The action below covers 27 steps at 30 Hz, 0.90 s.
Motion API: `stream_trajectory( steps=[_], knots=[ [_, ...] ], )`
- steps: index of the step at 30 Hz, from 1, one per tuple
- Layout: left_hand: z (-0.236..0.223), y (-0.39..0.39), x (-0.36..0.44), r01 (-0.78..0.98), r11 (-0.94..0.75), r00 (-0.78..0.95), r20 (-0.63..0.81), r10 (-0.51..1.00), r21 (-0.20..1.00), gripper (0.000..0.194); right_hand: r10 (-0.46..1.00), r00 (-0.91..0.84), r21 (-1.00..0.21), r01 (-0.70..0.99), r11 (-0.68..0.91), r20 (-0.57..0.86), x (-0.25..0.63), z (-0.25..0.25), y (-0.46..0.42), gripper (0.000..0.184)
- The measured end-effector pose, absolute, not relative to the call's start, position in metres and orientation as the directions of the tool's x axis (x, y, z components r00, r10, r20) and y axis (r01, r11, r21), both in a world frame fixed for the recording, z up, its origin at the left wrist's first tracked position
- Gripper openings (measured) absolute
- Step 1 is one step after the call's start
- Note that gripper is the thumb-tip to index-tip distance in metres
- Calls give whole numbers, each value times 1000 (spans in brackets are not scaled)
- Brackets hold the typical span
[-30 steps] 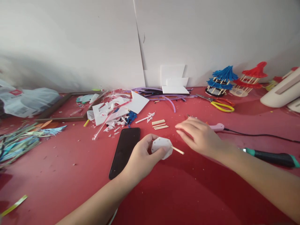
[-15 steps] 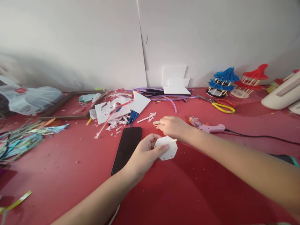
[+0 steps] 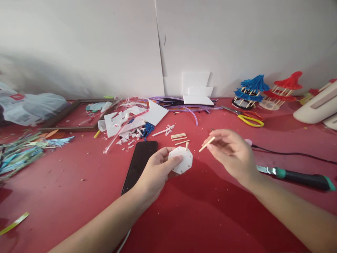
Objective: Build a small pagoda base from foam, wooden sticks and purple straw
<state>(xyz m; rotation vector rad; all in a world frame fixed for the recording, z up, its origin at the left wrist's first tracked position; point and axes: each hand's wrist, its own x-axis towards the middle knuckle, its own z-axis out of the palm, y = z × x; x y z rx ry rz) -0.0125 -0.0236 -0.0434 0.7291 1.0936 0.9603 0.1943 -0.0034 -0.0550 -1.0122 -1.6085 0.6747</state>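
My left hand (image 3: 160,167) grips a white octagonal board (image 3: 185,162) with small holes around its rim, thumb on top and fingers beneath. One short wooden stick (image 3: 186,146) stands up from the board's far edge. To the right, my right hand (image 3: 231,151) pinches another wooden stick (image 3: 206,144) between thumb and fingertips, apart from the board. Several loose wooden sticks (image 3: 178,136) lie on the red table just beyond the board. A black phone (image 3: 139,165) rests beside my left hand, partly covered by it.
White scraps (image 3: 126,123) and purple strips (image 3: 193,114) lie toward the wall. Yellow-handled scissors (image 3: 250,120), a blue-roofed model (image 3: 250,91) and a red-roofed model (image 3: 283,90) stand at the back right. A green-and-black-handled cutter (image 3: 300,177) lies right; a glue gun is mostly hidden by my right hand.
My right hand reached left to the loose sticks, picked one up and drew back right with it. My left hand tilted the board, so its stick now points upward rather than right.
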Motion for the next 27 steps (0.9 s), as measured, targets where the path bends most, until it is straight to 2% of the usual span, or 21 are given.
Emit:
stream_trajectory(
  steps=[3, 7, 21, 27],
  knots=[
    [-45, -24, -12, -241, 414, 160, -385, 909, 878, 26, 879, -37, -866, 155, 476, 476, 189, -52, -22, 17],
    [-46, -26, -11, -187, 416, 164, -389, 906, 890, 25, 887, -65, -878, 126, 462, 457, 182, -54, -30, 15],
    [-44, -26, -11, -133, 383, 148, -364, 919, 914, 25, 869, -131, -835, 240, 495, 477, 183, -62, -30, 15],
    [-44, -26, -11, -120, 374, 150, -355, 923, 920, 25, 826, -182, -753, 341, 562, 534, 185, -61, -30, 18]
  ],
)
